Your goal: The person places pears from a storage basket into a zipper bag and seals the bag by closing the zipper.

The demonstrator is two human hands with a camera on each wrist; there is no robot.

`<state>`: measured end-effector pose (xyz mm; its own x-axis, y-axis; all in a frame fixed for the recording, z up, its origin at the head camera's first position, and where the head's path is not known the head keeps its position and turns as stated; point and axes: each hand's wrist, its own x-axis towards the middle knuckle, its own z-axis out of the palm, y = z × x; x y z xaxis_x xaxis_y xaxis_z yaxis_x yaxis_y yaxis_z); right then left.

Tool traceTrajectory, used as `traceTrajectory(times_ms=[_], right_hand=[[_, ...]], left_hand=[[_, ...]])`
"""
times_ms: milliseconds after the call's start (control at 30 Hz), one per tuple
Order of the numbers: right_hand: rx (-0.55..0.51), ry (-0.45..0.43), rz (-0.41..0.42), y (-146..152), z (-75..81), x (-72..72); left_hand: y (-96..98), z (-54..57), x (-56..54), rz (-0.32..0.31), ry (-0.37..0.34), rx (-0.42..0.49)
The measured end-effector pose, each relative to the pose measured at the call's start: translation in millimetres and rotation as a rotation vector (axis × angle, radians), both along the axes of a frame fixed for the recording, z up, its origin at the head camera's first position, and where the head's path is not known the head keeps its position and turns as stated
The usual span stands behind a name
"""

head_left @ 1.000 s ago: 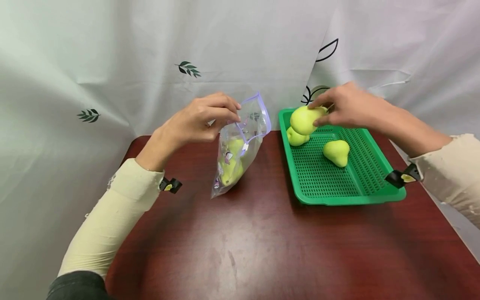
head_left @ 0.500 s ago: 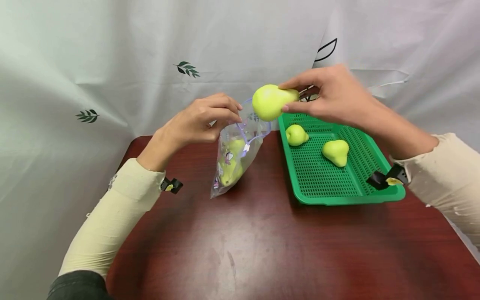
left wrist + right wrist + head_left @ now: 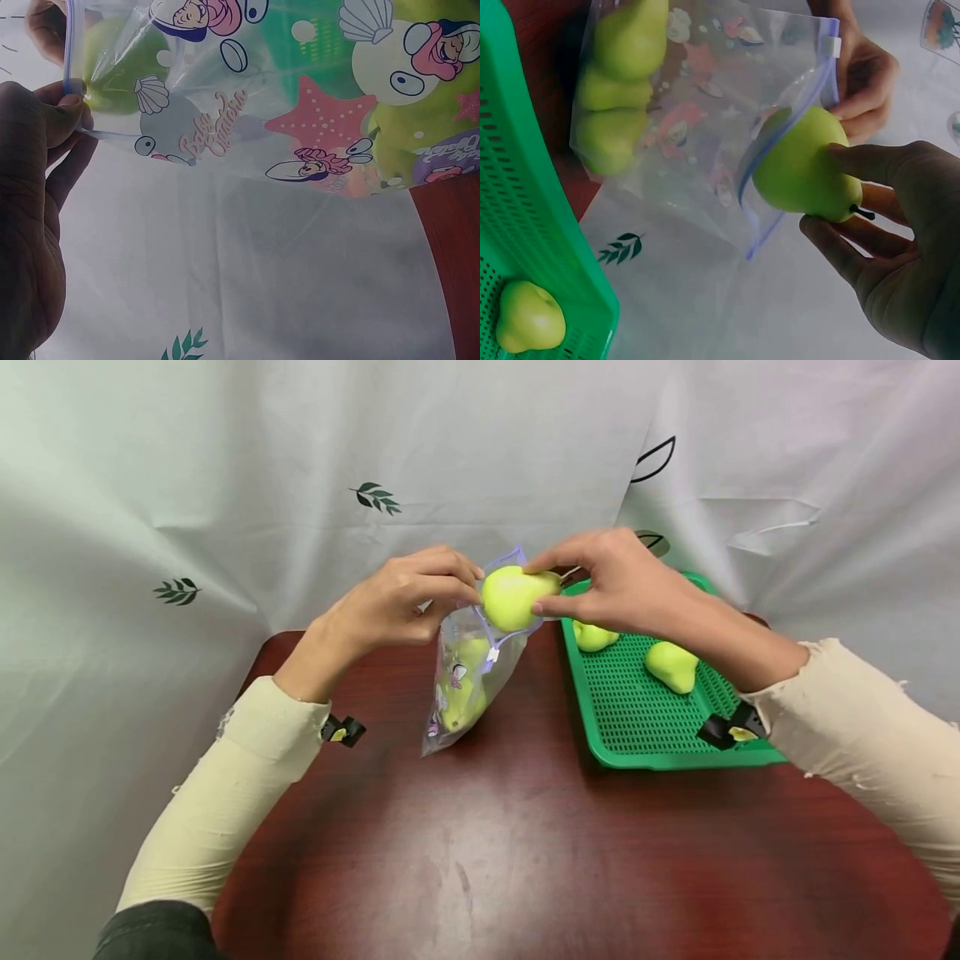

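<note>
My left hand [image 3: 412, 597] pinches the purple-edged rim of a clear zip bag [image 3: 506, 664] printed with cartoon figures, keeping it upright on the table. Several pears [image 3: 622, 90] show through the plastic at the bottom of the bag. In my right hand [image 3: 611, 581] is a yellow-green pear [image 3: 512, 599], gripped between thumb and fingers near its stem end. The right wrist view shows this pear [image 3: 802, 165] partly inside the bag's mouth, its dark stem pointing back toward my palm. A white slider [image 3: 835, 46] sits on the bag's zip edge.
To the right stands a green perforated basket [image 3: 592, 718] holding a pear [image 3: 672, 665] and another pear [image 3: 595, 637] by its left wall. The dark red table [image 3: 480, 843] extends toward me. A pale curtain [image 3: 300, 460] with leaf prints hangs behind.
My right hand has carried the pear left from over the basket, then lowered it to the bag's mouth. My left hand and the bag have stayed nearly still.
</note>
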<state>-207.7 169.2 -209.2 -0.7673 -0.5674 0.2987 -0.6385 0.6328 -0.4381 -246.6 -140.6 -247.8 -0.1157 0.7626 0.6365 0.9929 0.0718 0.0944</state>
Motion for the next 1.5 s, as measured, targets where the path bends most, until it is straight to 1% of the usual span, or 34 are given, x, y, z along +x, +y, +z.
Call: traceTrajectory(times_ms=[267, 400, 500, 667, 733, 833, 900, 1033, 1167, 1300, 1500], right_hand=[[0.034, -0.046, 0.017, -6.1, -7.8, -2.4], [0.045, -0.042, -0.009, -2.3, -9.8, -3.2], [0.056, -0.038, -0.037, 3.5, -11.4, -6.3], [0.119, -0.022, -0.076, 20.6, -16.6, -17.6], [0.169, -0.011, -0.083, 29.8, -19.8, -24.0], [0.258, -0.018, -0.095, 45.3, -25.1, -36.1], [0.313, -0.043, -0.115, 55.7, -29.6, -44.8], [0.391, -0.133, -0.162, 77.4, -39.9, -60.6], [0.470, -0.192, -0.177, 96.8, -51.9, -72.3], [0.568, -0.252, -0.170, 109.1, -65.2, -79.1], [0.651, -0.326, -0.156, 116.5, -81.8, -79.7]], left_hand=[[1.2, -0.3, -0.4, 0.001, 0.022, 0.002], [1.6, -0.2, -0.5, 0.006, 0.027, 0.001], [1.7, -0.6, -0.4, 0.007, 0.026, 0.004], [1.4, -1.9, -0.3, 0.014, 0.025, 0.008], [1.7, -2.6, -0.7, 0.017, 0.026, 0.012], [2.6, -4.1, -1.7, 0.015, 0.026, 0.020], [3.2, -4.5, -1.9, 0.013, 0.025, 0.023], [4.0, -4.5, -1.5, 0.010, 0.026, 0.019], [4.8, -4.6, -1.0, 0.005, 0.022, 0.016], [4.8, -4.9, -0.5, 0.000, 0.021, 0.017], [4.2, -4.9, 0.6, 0.005, 0.018, 0.011]])
